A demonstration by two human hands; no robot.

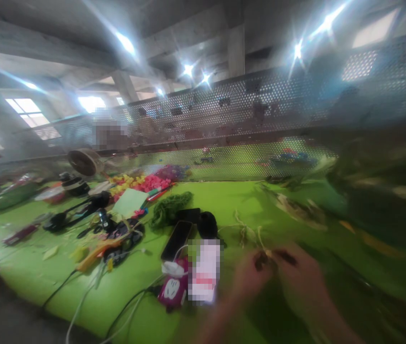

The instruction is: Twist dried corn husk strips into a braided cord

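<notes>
Strand: I saw a pale strand [260,237] right of centre in the lower half of the frame, its lower end at the fingertips of both hands. Its short free part ran up the frame from there, leaning slightly left at the top.
Left hand: My left hand [251,273] was closed, its fingertips at the left side of the strand's lower end. Blur hid which fingers pinched it.
Right hand: My right hand [301,268] was closed on the same end from the right, fingers pointing to the upper left. I judged neither hand clearly nearer; the strand's long axis stood across the line between them.
Tangle: A loose pale tangle [244,232] lay just beyond my left hand, up and to its left, with a thin tail towards the black ball [207,225]. I couldn't tell whether it joined the strand.
Husk: A dry husk [301,210] lay up the frame from my right hand, apart from it, its long axis slanting down to the right.
Phone: Left of my left hand, well apart, a dark phone [177,240] lay on the green table [134,306], near a purple case [171,291].
</notes>
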